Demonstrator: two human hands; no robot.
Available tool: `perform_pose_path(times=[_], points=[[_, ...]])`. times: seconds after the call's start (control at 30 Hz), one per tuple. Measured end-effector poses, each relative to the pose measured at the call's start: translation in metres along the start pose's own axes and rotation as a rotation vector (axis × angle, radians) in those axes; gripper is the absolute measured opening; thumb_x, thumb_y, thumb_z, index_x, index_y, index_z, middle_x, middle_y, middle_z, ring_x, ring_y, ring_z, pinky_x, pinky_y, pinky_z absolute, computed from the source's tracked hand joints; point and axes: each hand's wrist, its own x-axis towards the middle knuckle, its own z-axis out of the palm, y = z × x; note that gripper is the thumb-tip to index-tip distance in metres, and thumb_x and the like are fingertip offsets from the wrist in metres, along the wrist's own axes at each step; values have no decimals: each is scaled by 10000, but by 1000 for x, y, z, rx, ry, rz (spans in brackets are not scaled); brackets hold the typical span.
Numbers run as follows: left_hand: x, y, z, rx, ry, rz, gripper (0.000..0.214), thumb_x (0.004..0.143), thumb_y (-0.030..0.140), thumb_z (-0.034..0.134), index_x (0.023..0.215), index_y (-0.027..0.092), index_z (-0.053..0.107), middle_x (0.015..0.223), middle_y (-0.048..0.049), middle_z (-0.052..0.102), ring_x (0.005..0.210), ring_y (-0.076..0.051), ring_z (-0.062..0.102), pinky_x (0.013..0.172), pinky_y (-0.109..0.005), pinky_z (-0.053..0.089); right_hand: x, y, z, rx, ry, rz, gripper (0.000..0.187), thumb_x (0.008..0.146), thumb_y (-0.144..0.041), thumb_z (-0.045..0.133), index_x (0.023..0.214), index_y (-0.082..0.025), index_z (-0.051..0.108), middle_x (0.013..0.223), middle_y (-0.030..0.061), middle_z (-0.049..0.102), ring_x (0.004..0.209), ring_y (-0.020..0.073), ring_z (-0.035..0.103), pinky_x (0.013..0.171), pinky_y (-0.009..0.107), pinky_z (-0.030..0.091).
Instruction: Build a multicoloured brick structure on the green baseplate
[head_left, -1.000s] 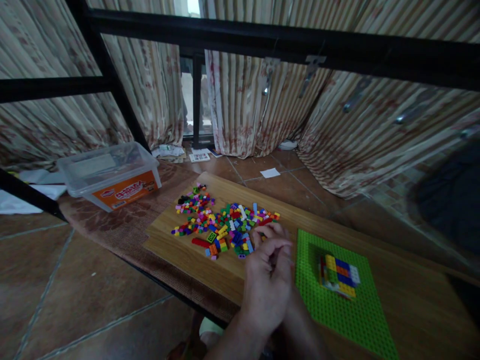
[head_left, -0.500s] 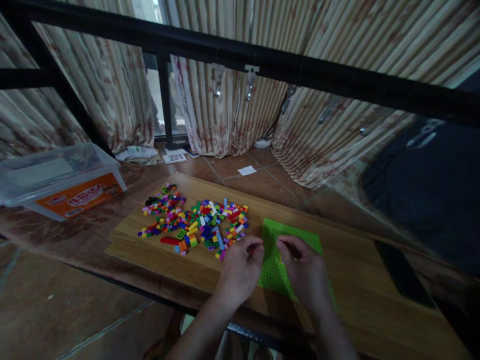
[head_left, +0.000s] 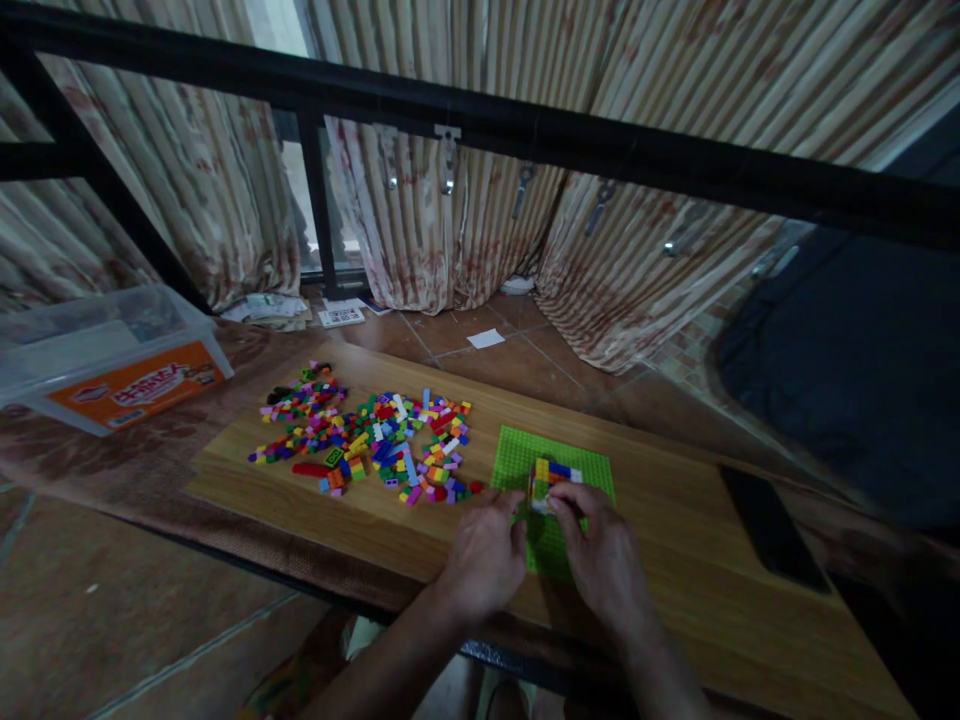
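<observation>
A small block of joined toy bricks (head_left: 541, 470), with yellow, red, blue and white parts, stands on the green studded baseplate (head_left: 517, 450). At its near side my right hand (head_left: 604, 545) is closed in a pinch, fingertips at the bricks. Whatever lies between those fingertips is too small to name. My left hand (head_left: 484, 555) is over the plate's left edge, its fingers curled together; their contents are hidden. A large spread of loose coloured bricks (head_left: 409, 450) lies on the wooden board to the left of both hands.
The wooden board (head_left: 675, 560) bears a dark phone-like slab (head_left: 772, 525) at the right. A clear plastic box (head_left: 142, 375) with an orange label stands at the far left. Beyond the board are a black rail (head_left: 480, 110), striped curtains (head_left: 450, 220) and a white paper (head_left: 486, 338).
The view has shifted a little, so the board appears further left. My hands have lowered; the right fingertips are now at the joined bricks, which were mostly hidden before.
</observation>
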Motion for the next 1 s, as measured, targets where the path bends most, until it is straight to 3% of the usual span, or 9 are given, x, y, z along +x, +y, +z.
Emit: perform_pose_path(times=[0.2, 0.6, 1.0], points=[[-3, 4, 5, 9, -46, 12, 405, 866, 166, 424, 1245, 180, 568, 1174, -111, 646, 1030, -234, 635, 941, -348, 477, 1, 3, 11, -155, -17, -144, 202, 939, -296, 475, 829, -223, 627, 946, 54, 638, 928, 226, 538, 820, 362, 436], [-7, 3, 18, 144, -81, 78, 448, 880, 183, 391, 1321, 147, 465, 1213, -127, 601, 1054, -245, 608, 932, -372, 489, -1, 8, 10, -131, -10, -158, 205, 947, -297, 487, 834, -228, 642, 959, 43, 613, 935, 211, 549, 852, 364, 438], [-5, 1, 19, 150, -69, 100, 413, 885, 187, 374, 1279, 156, 495, 1132, -113, 625, 974, -249, 621, 875, -372, 514, 2, 11, 9, -11, -22, -87, 263, 924, -374, 510, 782, -241, 687, 864, 32, 640, 833, 193, 590, 805, 351, 460]])
